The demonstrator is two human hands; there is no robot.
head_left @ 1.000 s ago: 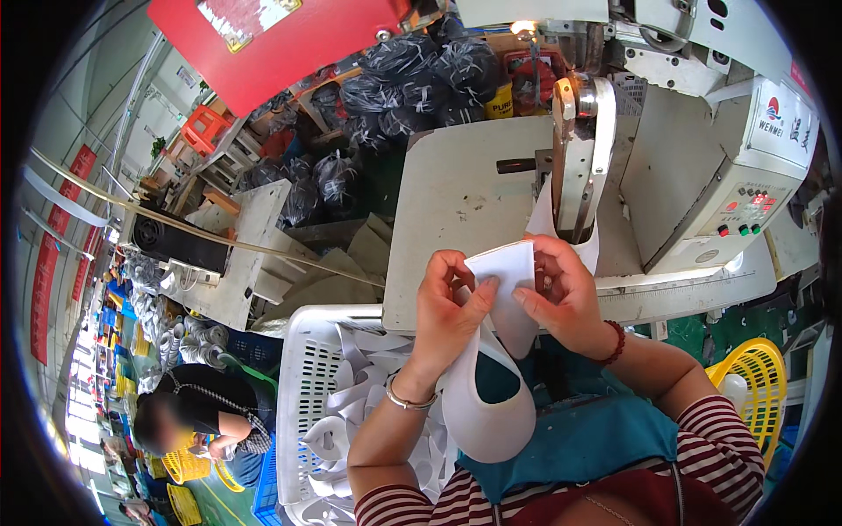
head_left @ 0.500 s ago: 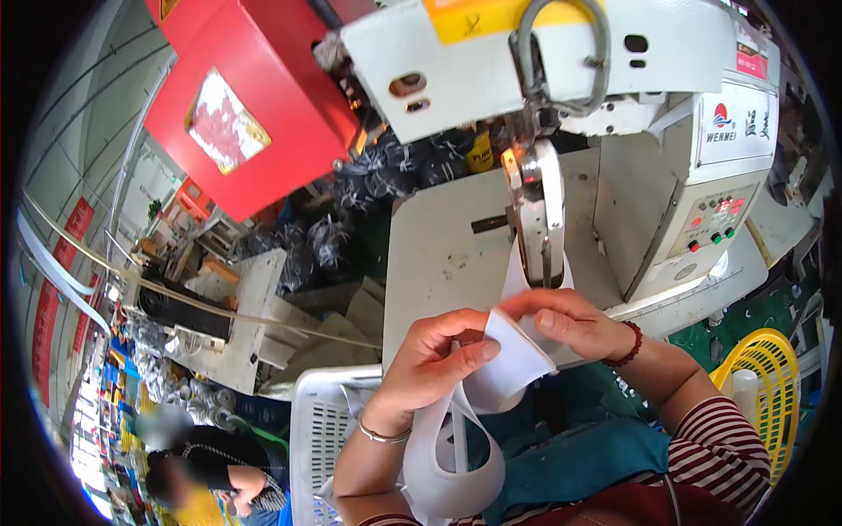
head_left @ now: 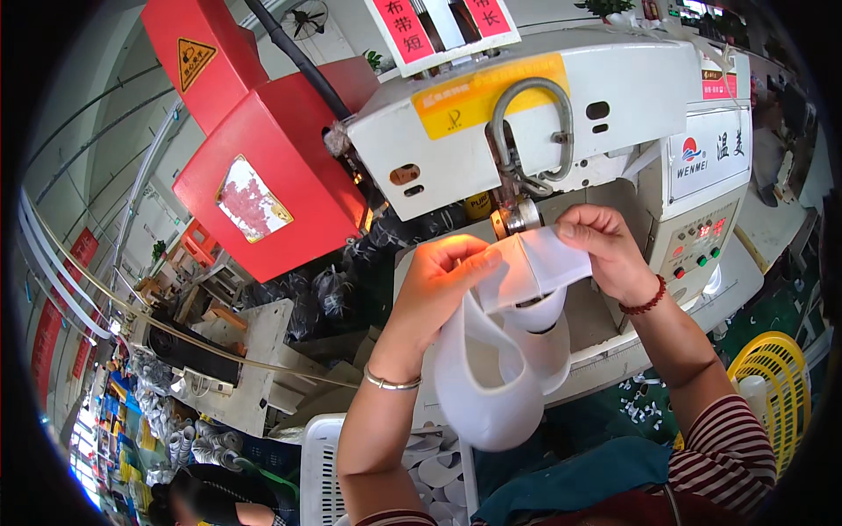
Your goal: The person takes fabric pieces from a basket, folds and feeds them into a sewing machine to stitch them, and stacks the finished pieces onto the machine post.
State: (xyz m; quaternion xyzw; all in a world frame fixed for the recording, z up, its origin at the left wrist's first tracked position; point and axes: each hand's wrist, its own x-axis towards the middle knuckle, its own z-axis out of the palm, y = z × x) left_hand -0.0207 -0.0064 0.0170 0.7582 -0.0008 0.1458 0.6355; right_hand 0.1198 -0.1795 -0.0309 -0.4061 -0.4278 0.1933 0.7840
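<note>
The person's left hand (head_left: 430,294) and right hand (head_left: 607,252) each pinch, thumb pressed to fingers, opposite sides of a smooth white pliable piece with rounded cups (head_left: 493,410). Its flat, seamed band spans between them, near a shiny cylindrical metal machine part (head_left: 524,216); the matte curves hang below.

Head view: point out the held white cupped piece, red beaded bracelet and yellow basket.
White cupped piece (head_left: 530,270): head view, flat upper part.
Red beaded bracelet (head_left: 647,307): head view, lower beads.
Yellow basket (head_left: 783,379): head view, slotted wall.
</note>
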